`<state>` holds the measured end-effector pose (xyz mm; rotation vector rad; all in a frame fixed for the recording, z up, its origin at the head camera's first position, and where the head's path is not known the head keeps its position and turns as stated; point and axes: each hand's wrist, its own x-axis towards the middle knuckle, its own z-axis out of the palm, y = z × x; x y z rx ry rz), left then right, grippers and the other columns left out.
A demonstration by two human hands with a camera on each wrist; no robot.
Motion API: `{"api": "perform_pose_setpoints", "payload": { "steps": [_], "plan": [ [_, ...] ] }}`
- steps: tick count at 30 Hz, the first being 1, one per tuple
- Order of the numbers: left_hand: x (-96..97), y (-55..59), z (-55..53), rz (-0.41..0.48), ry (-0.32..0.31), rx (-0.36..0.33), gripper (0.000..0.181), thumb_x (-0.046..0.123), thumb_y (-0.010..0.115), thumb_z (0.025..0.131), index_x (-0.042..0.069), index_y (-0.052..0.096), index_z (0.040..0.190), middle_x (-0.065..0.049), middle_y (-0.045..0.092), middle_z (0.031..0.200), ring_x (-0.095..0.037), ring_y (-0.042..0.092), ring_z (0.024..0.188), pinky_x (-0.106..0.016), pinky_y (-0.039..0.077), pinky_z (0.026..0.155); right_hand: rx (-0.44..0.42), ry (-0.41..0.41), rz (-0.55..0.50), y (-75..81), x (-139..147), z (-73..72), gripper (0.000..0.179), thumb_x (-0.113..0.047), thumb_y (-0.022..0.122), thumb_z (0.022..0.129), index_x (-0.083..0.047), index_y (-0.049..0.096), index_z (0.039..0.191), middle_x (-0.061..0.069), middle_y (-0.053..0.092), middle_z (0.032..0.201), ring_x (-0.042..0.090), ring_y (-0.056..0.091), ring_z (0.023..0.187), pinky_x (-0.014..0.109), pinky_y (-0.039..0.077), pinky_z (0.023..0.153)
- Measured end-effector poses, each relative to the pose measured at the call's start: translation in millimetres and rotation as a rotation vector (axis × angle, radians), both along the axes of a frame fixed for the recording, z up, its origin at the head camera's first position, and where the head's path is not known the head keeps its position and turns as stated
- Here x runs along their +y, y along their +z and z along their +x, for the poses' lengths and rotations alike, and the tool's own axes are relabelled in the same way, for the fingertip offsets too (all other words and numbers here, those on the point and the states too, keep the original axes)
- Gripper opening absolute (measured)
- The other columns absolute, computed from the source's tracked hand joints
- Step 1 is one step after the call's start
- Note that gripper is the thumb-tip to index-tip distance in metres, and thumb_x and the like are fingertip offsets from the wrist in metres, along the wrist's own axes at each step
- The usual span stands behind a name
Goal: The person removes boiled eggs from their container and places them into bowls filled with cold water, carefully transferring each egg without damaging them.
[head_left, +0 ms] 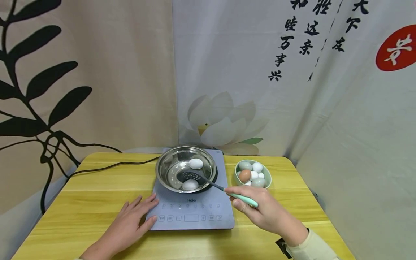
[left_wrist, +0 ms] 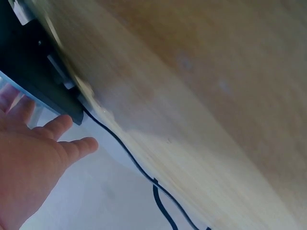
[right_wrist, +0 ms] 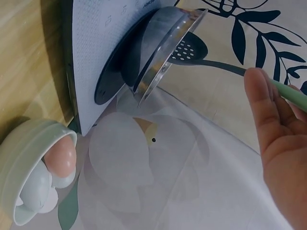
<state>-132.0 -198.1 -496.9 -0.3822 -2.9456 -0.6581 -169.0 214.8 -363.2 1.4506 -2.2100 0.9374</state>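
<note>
My right hand (head_left: 260,207) grips the mint-green handle of a dark slotted spoon (head_left: 212,184). In the head view the spoon's perforated bowl overlaps the inside of a steel basin (head_left: 165,164), between two white eggs; the far egg (head_left: 196,164) lies behind it and the near egg (head_left: 190,185) in front. From the right wrist view, the spoon's head (right_wrist: 192,48) shows above the basin's rim. The basin sits on a grey-blue induction cooker (head_left: 191,213). My left hand (head_left: 130,224) has its fingers spread, with fingertips at the cooker's left edge.
A pale green bowl (head_left: 236,177) of white, bluish and brown eggs stands right of the cooker on the wooden table (head_left: 107,184). A black cord (head_left: 113,165) runs left from the cooker. Printed curtains (head_left: 227,72) hang behind the table and to its right.
</note>
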Motion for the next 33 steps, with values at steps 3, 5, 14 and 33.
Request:
{"api": "perform_pose_setpoints", "payload": {
  "steps": [3, 5, 14, 33],
  "plan": [
    [0.8, -0.8, -0.4, -0.003, -0.001, 0.003, 0.053, 0.052, 0.064, 0.105, 0.026, 0.063, 0.151, 0.003, 0.051, 0.167, -0.054, 0.047, 0.149, -0.085, 0.03, 0.114, -0.028, 0.036, -0.023, -2.6, -2.1, 0.6, 0.027, -0.01, 0.066, 0.106, 0.001, 0.071, 0.13, 0.011, 0.081, 0.114, 0.019, 0.08, 0.096, 0.019, 0.062, 0.09],
    [0.5, -1.2, -0.5, -0.003, -0.001, 0.006, 0.053, 0.051, 0.065, 0.105, 0.026, 0.063, 0.151, 0.003, 0.051, 0.167, -0.054, 0.047, 0.149, -0.086, 0.031, 0.114, -0.042, 0.054, -0.038, -3.5, -4.6, 0.6, 0.027, -0.01, 0.065, 0.107, 0.002, 0.07, 0.13, 0.012, 0.081, 0.114, 0.018, 0.08, 0.097, 0.02, 0.063, 0.09],
    [0.2, -2.1, -1.1, 0.001, -0.004, -0.004, 0.053, 0.051, 0.065, 0.105, 0.026, 0.062, 0.152, 0.002, 0.05, 0.167, -0.054, 0.047, 0.149, -0.086, 0.03, 0.114, -0.239, 0.075, -0.15, -6.2, -10.7, 1.7, 0.027, 0.001, 0.061, 0.105, 0.007, 0.069, 0.131, 0.019, 0.081, 0.107, 0.016, 0.08, 0.096, 0.026, 0.066, 0.085],
    [-0.8, -2.3, -0.6, -0.001, 0.0, -0.001, 0.053, 0.052, 0.064, 0.105, 0.026, 0.063, 0.151, 0.003, 0.051, 0.166, -0.054, 0.048, 0.148, -0.086, 0.032, 0.112, -1.297, -0.29, -0.824, -28.3, -24.1, -27.1, 0.057, -0.039, 0.039, 0.118, 0.011, 0.051, 0.142, 0.019, 0.082, 0.105, 0.025, 0.081, 0.093, 0.037, 0.068, 0.085]
  ]
}}
